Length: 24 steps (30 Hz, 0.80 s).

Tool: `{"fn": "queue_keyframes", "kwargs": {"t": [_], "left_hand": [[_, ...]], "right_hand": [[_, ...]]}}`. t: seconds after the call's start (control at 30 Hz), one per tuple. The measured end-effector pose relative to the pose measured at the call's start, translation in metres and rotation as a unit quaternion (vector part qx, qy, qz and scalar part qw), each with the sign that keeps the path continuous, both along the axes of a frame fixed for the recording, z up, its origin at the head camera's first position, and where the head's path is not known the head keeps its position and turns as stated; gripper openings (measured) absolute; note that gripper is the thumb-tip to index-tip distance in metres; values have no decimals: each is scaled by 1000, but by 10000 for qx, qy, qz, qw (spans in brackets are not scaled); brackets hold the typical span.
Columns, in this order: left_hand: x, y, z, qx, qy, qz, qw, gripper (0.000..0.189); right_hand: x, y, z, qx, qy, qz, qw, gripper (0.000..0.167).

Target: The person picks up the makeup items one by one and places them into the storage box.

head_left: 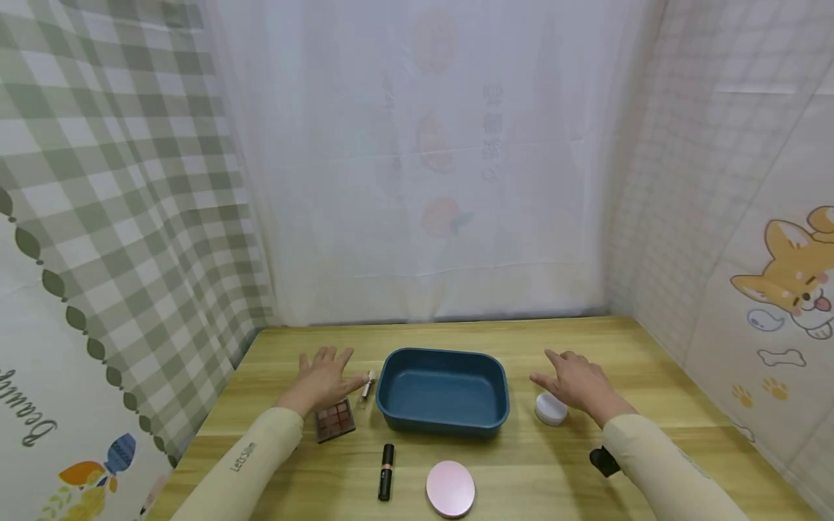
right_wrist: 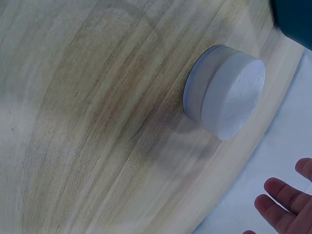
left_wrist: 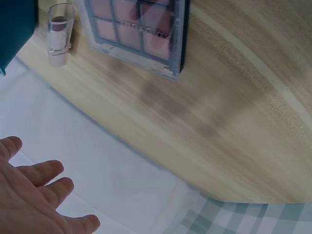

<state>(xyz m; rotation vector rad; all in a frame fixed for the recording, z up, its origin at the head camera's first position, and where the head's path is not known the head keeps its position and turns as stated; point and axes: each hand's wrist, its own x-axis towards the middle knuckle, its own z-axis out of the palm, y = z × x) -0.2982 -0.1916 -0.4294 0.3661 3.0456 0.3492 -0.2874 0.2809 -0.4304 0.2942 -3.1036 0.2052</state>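
Btm edge of head view, nearest: pale sleeves [head_left: 260, 456] come in from lower L & lower R corners, a small black object [head_left: 604, 462] by the R cuff. Btm ctr: round pink compact [head_left: 451, 488], flat on table [head_left: 508, 474]; just L of it a black tube [head_left: 386, 472] lies lengthwise. Further up, L of ctr: eyeshadow palette [head_left: 335, 421] w/ reddish-brown pans, beside the L wrist. R of ctr, approx same height: round white jar [head_left: 551, 409], under/beside the right hand [head_left: 576, 383]; that hand's fingers are extended, loosely apart, & in R wrist view they sit lower R, clear of the jar. Mid-frame: dk blue bin [head_left: 443, 394], its inside bare, btwn the hands. Left hand [head_left: 323, 380], L of bin, palm down, fingers spread wide; thumb reaches twd a clear-capped lipstick [head_left: 367, 389] by the bin's L side, contact can't tell. Far: white curtain [head_left: 365, 217] fills upper ctr, green check cloth [head_left: 130, 145] upper L, cartoon-dog cloth [head_left: 704, 289] R side
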Motion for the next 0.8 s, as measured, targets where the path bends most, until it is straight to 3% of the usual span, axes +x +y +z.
{"fn": "queue_keyframes", "kwargs": {"t": [0.23,0.47,0.8], "left_hand": [[1,4,4,46,69,-151,9999,87],[2,10,9,175,-74,-303,9994,80],[7,26,7,17,-215,-534,9983,89]], "right_hand": [[0,-2,0,-30,-124,24,9999,77],[0,-3,2,-63,-287,21,9996,77],[-1,-1,-1,-114,-489,108,9987,73]]}}
